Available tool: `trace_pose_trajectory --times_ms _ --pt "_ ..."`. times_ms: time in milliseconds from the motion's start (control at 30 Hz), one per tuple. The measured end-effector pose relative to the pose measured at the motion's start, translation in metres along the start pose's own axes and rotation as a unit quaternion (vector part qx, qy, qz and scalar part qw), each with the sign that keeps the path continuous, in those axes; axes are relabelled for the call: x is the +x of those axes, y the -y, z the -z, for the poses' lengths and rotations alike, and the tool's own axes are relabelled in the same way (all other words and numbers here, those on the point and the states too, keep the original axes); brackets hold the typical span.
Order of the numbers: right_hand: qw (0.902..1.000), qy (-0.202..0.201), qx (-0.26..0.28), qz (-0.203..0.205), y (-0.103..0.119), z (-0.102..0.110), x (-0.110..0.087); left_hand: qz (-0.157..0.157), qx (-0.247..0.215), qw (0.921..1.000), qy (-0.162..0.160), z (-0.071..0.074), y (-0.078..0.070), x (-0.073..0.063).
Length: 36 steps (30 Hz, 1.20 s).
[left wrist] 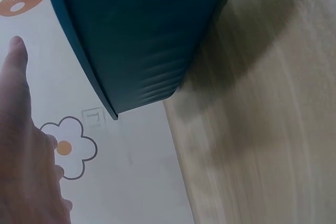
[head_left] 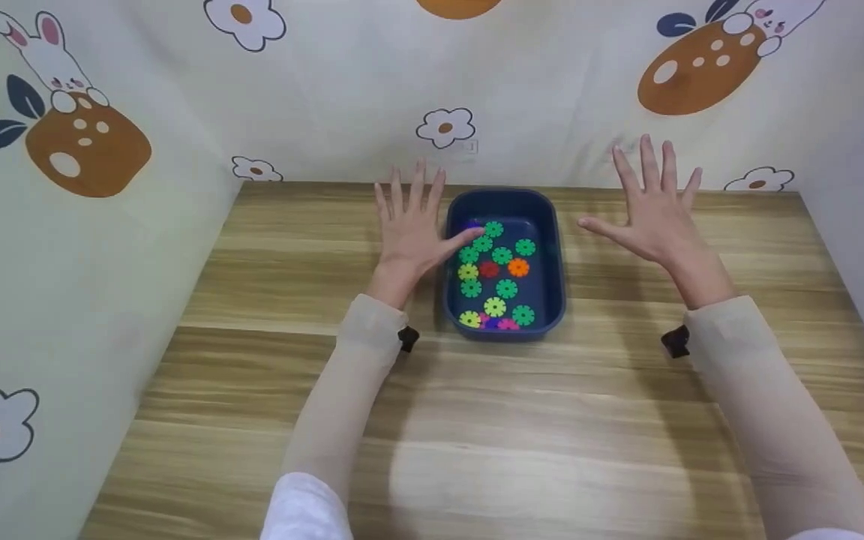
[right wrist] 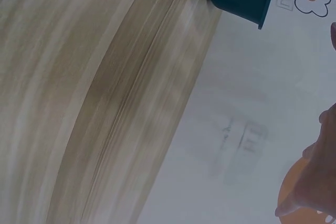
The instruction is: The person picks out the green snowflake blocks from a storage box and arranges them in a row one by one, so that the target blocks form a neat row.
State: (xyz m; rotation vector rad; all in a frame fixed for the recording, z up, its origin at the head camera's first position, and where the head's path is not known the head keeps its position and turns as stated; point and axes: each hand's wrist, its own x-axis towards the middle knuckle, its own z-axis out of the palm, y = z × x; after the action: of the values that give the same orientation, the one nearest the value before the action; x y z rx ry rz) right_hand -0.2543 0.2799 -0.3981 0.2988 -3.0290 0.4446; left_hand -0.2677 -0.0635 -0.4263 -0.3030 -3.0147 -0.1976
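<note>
A dark blue plastic bin (head_left: 544, 300) stands on the wooden table near its back edge. Inside lie several small notched plastic discs, among them a green disc (head_left: 523, 315), an orange disc (head_left: 518, 268) and a red disc (head_left: 489, 269). My left hand (head_left: 413, 232) is raised at the bin's left side, fingers spread, its thumb over the left rim in the head view. To the right of the bin, my right hand (head_left: 661, 221) is held up with fingers spread, apart from it. Neither hand holds anything. The left wrist view shows the bin's outer wall (left wrist: 131, 35) close beside the hand.
The wood-grain table (head_left: 507, 435) is bordered by a pale cloth backdrop (head_left: 342, 97) printed with flowers, rabbits and orange fruit. Both forearms wear pale sleeves, with a small black device (head_left: 676, 342) at the right wrist and another black device (head_left: 408, 338) at the left.
</note>
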Motion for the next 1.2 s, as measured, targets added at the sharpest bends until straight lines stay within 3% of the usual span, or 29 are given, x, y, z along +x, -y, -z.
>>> trace_pose_trajectory --times_ms 700,1200 --pt "0.9983 -0.027 0.045 0.024 -0.001 -0.021 -0.001 -0.035 -0.042 0.9979 0.033 -0.006 0.010 -0.036" --pt "0.9965 -0.015 0.078 0.025 0.000 -0.031 -0.003 -0.043 -0.124 0.9904 0.044 -0.008 0.011 -0.063"
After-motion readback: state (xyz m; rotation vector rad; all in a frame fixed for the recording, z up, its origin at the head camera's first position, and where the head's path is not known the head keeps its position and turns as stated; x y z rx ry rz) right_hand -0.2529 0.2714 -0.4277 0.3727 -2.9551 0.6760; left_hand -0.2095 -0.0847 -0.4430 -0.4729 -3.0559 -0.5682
